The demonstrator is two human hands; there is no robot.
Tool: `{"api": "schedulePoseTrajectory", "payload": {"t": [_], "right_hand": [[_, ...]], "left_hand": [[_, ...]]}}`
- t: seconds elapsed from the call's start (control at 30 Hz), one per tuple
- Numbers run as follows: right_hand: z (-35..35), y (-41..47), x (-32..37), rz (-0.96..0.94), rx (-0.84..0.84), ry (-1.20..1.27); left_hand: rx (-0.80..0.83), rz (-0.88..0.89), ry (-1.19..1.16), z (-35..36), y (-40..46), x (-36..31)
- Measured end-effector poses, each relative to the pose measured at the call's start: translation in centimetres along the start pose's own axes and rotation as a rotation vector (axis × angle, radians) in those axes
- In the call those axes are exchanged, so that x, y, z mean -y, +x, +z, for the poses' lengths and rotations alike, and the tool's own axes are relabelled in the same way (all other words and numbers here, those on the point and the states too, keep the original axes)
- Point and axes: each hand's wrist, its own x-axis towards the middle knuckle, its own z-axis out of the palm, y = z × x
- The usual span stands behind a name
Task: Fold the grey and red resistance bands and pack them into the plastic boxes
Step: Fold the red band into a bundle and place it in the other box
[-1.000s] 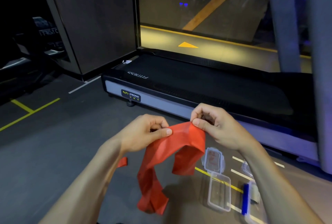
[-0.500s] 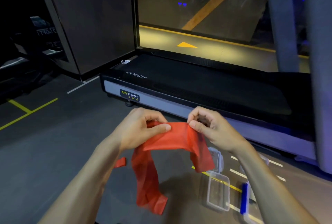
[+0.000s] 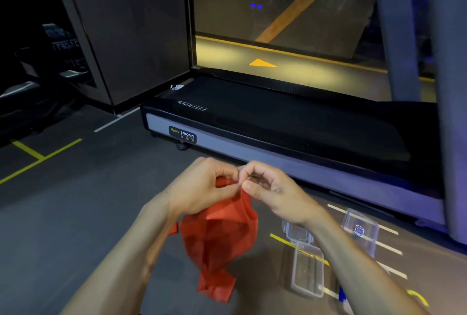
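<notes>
Head view: the left hand (image 3: 202,188) and the right hand (image 3: 271,189) have come together just in front of the treadmill (image 3: 290,122), knuckles nearly touching. A second ago they were well apart, with the top edge of the red band (image 3: 217,241) stretched flat between them. Both hands have their fingers (image 3: 249,187) curled and clamped on that top edge, thumb against forefinger, so the two pinched corners now meet. The rest of the band hangs below the hands as a doubled, bunched drape above the floor (image 3: 75,213), its tail shorter than before.

That reads as one fold just closed: the band is halved in length but is likely too long and loose for a box, so more folds seem needed.

On the floor, on the near side of the treadmill and to the right of the band, lies an open plastic box (image 3: 307,270) with its lid (image 3: 295,232) hinged back, partly hidden by the right forearm. A second clear box (image 3: 360,230) stands closer to the treadmill's right end. Neither shows a band inside. No grey band is in view.
</notes>
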Motion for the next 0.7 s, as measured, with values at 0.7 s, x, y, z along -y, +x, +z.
{"api": "schedulePoseTrajectory", "payload": {"t": [0.7], "right_hand": [[-2.2, -0.4, 1.5, 0.002, -0.010, -0.309]], "left_hand": [[0.200, -0.189, -0.238, -0.3, -0.8, 1.4]]}}
